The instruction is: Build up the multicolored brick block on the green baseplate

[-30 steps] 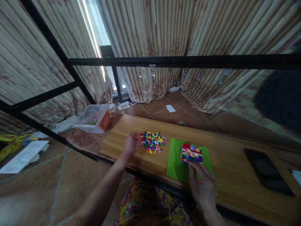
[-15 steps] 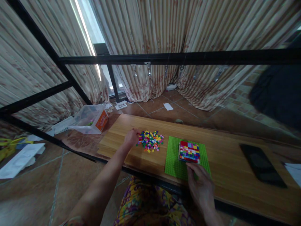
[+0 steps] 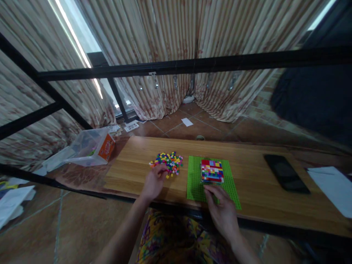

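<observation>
On the wooden bench lies a loose pile of small coloured bricks (image 3: 172, 161). My left hand (image 3: 154, 182) is at the pile's near left edge, its fingers closed in a pinch; what they hold, if anything, is too small to make out. A green baseplate (image 3: 195, 183) lies right of the pile. On it sits a flat block of many-coloured bricks (image 3: 212, 171), in rows. My right hand (image 3: 223, 211) rests over the baseplate's near part, thumb and fingertips closed together just below the block. Anything between those fingertips is hidden.
A dark phone (image 3: 286, 173) and white paper (image 3: 331, 187) lie at the bench's right. A clear plastic bin (image 3: 89, 146) with an orange label stands left of the bench. A black metal rail (image 3: 176, 67) crosses before the curtains (image 3: 176, 33).
My left hand has moved from the pile's left side to its near edge. My right hand has drawn slightly back from the brick block. The whole view has shifted.
</observation>
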A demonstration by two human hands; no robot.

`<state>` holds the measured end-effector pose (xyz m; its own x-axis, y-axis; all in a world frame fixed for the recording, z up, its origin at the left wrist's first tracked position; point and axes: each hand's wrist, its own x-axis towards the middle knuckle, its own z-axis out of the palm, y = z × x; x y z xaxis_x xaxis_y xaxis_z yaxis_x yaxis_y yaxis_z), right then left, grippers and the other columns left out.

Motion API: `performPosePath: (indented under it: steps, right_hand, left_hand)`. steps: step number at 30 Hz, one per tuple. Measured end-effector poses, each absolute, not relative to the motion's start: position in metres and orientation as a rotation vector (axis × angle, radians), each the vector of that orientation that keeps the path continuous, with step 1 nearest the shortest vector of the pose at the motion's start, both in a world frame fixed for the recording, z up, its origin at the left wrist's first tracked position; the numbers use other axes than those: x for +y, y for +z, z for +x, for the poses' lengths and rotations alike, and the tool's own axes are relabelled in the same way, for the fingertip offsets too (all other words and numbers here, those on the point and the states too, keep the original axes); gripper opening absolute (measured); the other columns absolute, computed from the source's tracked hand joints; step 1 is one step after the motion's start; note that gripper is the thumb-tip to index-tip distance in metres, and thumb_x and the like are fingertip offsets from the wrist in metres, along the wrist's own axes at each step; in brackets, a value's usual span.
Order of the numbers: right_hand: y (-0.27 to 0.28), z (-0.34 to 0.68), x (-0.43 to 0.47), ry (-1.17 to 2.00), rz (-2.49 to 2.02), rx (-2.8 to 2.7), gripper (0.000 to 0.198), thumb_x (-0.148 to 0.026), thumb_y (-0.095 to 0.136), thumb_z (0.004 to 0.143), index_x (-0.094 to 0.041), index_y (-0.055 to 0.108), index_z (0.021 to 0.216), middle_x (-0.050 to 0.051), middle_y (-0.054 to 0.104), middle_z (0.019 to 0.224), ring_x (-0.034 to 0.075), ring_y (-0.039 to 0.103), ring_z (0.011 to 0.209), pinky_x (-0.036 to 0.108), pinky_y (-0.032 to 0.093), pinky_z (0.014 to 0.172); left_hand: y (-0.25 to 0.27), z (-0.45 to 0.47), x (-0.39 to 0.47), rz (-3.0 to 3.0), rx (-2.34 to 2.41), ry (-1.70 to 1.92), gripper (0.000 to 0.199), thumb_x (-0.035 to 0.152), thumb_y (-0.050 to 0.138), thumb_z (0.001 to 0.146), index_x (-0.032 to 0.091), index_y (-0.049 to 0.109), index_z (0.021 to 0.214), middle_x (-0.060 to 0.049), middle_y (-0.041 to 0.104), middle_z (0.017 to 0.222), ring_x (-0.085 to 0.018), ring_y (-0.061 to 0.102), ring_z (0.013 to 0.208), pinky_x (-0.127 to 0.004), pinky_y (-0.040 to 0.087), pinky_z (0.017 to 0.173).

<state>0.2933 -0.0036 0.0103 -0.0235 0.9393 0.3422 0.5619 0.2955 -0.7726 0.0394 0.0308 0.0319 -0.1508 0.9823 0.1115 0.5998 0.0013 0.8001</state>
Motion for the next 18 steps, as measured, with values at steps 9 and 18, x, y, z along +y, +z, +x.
performPosePath:
  steps: [9,18]
  right_hand:
    - [0.021,0.269,-0.018,0.769,-1.338,-1.682,0.022,-0.037,0.055,0.089,-0.024,0.070,0.100,0.007,0.071,0.097,0.023,0.065,0.092,0.039,0.051,0.083]
    - [0.026,0.278,-0.018,0.877,-1.338,-1.592,0.022,-0.031,0.050,0.090,-0.023,0.070,0.096,0.006,0.070,0.091,0.020,0.065,0.086,0.034,0.052,0.076]
  left_hand:
    - [0.015,0.131,-0.021,1.128,1.281,1.121,0.013,0.024,0.061,0.075,0.017,0.067,0.083,-0.003,0.069,0.082,-0.016,0.063,0.079,-0.027,0.051,0.076]
    - [0.015,0.143,-0.013,1.047,1.266,1.162,0.013,0.027,0.065,0.073,0.017,0.065,0.082,-0.002,0.069,0.080,-0.016,0.063,0.077,-0.027,0.051,0.076]
